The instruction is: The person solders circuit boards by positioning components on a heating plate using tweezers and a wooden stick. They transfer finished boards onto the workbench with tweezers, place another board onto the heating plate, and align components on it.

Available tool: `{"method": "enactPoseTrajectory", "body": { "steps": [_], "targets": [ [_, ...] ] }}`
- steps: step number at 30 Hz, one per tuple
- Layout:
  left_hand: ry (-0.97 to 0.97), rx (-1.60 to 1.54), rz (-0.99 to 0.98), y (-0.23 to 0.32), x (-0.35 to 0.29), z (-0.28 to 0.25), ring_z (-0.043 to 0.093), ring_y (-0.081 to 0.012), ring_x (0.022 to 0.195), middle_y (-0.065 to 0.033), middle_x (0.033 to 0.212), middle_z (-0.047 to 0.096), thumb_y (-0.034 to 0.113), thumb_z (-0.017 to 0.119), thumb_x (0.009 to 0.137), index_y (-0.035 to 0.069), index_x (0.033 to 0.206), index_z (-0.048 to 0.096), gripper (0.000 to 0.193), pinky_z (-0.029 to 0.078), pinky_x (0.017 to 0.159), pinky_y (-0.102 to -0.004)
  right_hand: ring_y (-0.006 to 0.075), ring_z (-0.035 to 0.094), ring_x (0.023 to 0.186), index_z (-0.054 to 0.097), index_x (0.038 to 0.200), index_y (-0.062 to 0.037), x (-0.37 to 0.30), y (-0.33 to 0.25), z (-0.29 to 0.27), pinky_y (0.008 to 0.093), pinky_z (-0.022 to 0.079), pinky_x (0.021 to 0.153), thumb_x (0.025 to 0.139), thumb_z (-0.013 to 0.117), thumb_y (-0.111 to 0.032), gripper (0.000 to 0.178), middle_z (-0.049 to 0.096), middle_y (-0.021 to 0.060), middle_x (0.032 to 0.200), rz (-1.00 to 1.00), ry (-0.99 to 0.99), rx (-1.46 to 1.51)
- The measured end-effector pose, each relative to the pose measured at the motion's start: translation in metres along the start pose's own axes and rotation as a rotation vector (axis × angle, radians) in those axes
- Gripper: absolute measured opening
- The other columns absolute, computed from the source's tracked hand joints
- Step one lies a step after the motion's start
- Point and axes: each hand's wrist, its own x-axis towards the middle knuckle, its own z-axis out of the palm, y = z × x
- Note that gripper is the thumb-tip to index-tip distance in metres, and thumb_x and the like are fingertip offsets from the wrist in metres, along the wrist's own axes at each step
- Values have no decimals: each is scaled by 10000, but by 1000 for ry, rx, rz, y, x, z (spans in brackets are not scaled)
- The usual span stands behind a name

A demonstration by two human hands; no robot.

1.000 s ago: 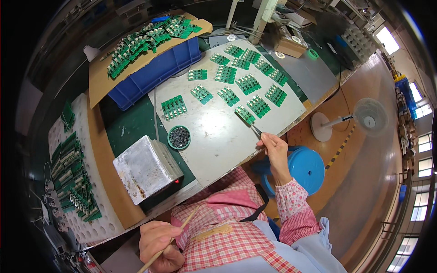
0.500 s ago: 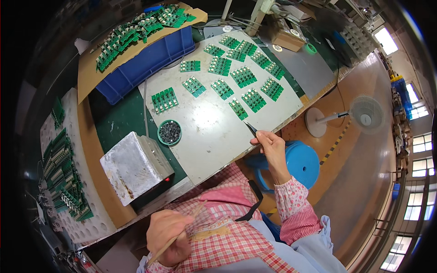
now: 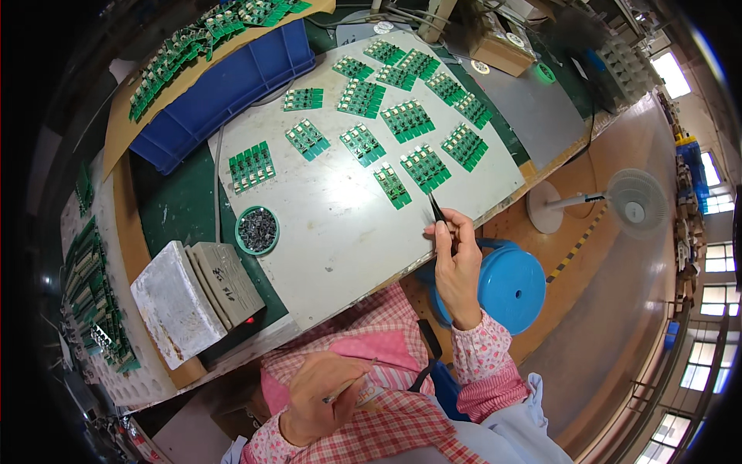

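My right hand is closed round black tweezers. Their tips point away from me, beside the lower end of a green circuit board on the pale work board. A narrower circuit board lies just left of them. Nothing shows clearly between the tips. Low over my lap, my left hand is closed on a thin stick, mostly hidden by the fingers. Several other circuit boards with white and black parts are spread over the far half of the work board. A round green dish holds small black parts.
Left of the dish stands a metal-topped box. A blue crate carries cardboard heaped with circuit boards. More boards fill a white foam tray at far left. Right of the table are a blue stool and a fan.
The tweezers have moved from the narrow board's end toward the board on its right. My left hand has shifted right, its stick now less visible. The whole view has shifted slightly.
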Motion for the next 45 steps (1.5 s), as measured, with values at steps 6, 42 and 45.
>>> {"method": "enactPoseTrajectory", "body": {
  "steps": [6, 42, 45],
  "targets": [
    [0, 48, -23, -9, 1, 13, 645, -254, 717, -85, 864, 681, -93, 721, 679, 20, 962, 628, 319, 500, 659, -326, 249, 588, 706, 604, 993, 4, 19, 15, 3, 333, 475, 625, 844, 645, -36, 160, 593, 116, 794, -424, 118, -363],
    [-37, 61, -50, -17, 16, 16, 634, -248, 690, -96, 825, 697, -78, 655, 738, 10, 932, 608, 218, 510, 670, -340, 175, 599, 614, 688, 953, -37, 32, 30, 9, 282, 469, 512, 697, 747, 9, 266, 581, 47, 782, -640, 77, -483],
    [-46, 62, -45, -17, 16, 15, 635, -251, 693, -98, 826, 698, -79, 654, 737, 10, 941, 605, 228, 510, 671, -342, 173, 599, 611, 688, 951, -38, 32, 29, 9, 280, 470, 511, 697, 747, 9, 265, 584, 49, 782, -645, 90, -475]
  ]
}}
